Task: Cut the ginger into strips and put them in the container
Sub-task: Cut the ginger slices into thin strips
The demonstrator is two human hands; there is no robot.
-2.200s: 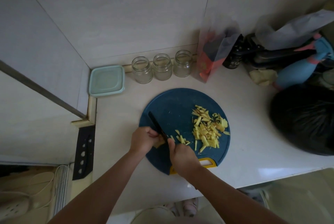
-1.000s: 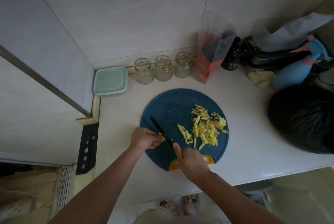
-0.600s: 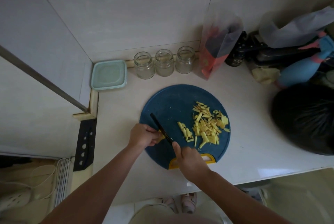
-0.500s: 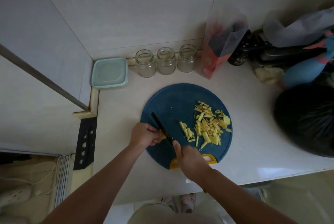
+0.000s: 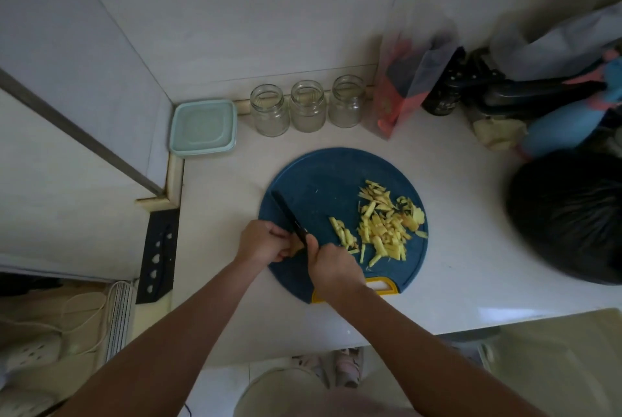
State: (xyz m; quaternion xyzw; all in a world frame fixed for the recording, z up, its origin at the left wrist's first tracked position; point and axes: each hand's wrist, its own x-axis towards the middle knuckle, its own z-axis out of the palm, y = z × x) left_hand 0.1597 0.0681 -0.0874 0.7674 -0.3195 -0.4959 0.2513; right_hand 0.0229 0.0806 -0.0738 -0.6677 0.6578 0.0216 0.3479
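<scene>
Head view: nudged fresh strips (image 5: 343, 235) rightward across the board (image 5: 319, 177), returned knife (image 5: 288, 215) to ginger (image 5: 296, 247). Pinching ginger in left grip (image 5: 261, 243), clenching knife in right grip (image 5: 332, 266); more slicing ahead.

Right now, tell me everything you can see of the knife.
The knife has a slim, all-black blade, matte by its look. Its handle is hidden inside the right hand, which grips it. The blade runs diagonally from that hand up and left over the blue board. Near the handle it meets a ginger piece that the left hand holds, close beside those fingers. Whether the tip touches the board cannot be told. The cut strips lie apart, to its right.
</scene>
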